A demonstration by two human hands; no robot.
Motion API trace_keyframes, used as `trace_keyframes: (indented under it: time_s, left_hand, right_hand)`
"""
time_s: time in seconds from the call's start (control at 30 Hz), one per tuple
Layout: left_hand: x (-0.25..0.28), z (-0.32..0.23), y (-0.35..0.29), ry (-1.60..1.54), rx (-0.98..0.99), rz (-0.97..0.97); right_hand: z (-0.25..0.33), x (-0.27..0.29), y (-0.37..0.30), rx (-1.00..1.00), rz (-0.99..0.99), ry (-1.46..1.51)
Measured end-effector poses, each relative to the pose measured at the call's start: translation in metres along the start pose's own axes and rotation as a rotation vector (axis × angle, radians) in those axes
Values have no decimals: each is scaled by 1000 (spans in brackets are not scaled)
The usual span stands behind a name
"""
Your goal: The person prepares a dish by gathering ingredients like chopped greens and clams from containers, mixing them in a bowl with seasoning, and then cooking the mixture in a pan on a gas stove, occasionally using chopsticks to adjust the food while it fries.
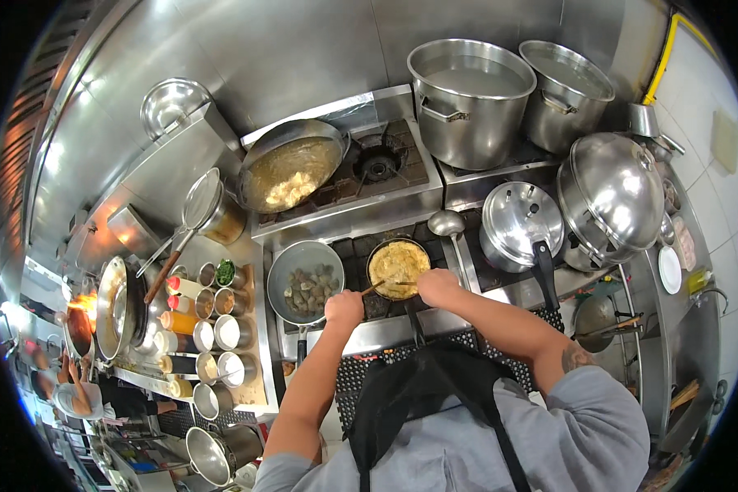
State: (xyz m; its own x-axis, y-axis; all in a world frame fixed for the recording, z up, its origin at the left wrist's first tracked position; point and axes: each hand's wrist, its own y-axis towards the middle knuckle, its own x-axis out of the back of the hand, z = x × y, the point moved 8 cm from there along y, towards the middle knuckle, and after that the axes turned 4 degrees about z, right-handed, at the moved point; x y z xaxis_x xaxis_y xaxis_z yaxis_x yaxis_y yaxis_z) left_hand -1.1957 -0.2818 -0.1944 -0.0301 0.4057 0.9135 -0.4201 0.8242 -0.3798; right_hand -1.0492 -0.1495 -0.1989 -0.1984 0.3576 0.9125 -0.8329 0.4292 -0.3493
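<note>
Both forearms reach over the stove toward a small black frying pan (pixel 414 320) with a yellow egg mixture (pixel 398 266) in it. My left hand (pixel 344 308), closed at the pan's left edge, grips a thin wooden stick like a chopstick (pixel 373 288) that points into the egg. Opposite it, my right hand (pixel 436 288) is closed on another thin stick (pixel 405 284), its tip in the egg as well. The fingers are partly hidden by the backs of the hands. Beside my left hand, a grey pan (pixel 280 261) holds several clams (pixel 310 289).
Behind stands a wok (pixel 258 156) with pale pieces in oil. Large stockpots (pixel 472 123) and a pressure cooker (pixel 521 217) are to the right, a ladle (pixel 447 223) nearer. Sauce bottles (pixel 180 321) line the left counter. Flames (pixel 82 305) rise farther left, near another person (pixel 78 398).
</note>
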Motion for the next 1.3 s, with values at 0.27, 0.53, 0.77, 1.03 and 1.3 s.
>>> trace_keyframes:
  time_s: [0.27,0.53,0.77,1.03,1.3]
  left_hand:
    - [26,13,35,-38,36,-136]
    - [-1,-9,46,-11,50,-115]
    - [26,-6,19,-56,72,-65]
    - [15,-17,22,35,49,-5]
    - [1,-7,26,42,95,-59]
  right_hand:
    - [-2,22,38,-72,-69,57]
    - [-21,-15,55,-190,-80,132]
    - [1,15,32,-128,-65,162]
    - [7,10,34,-92,-60,130]
    - [25,14,30,-56,-28,119]
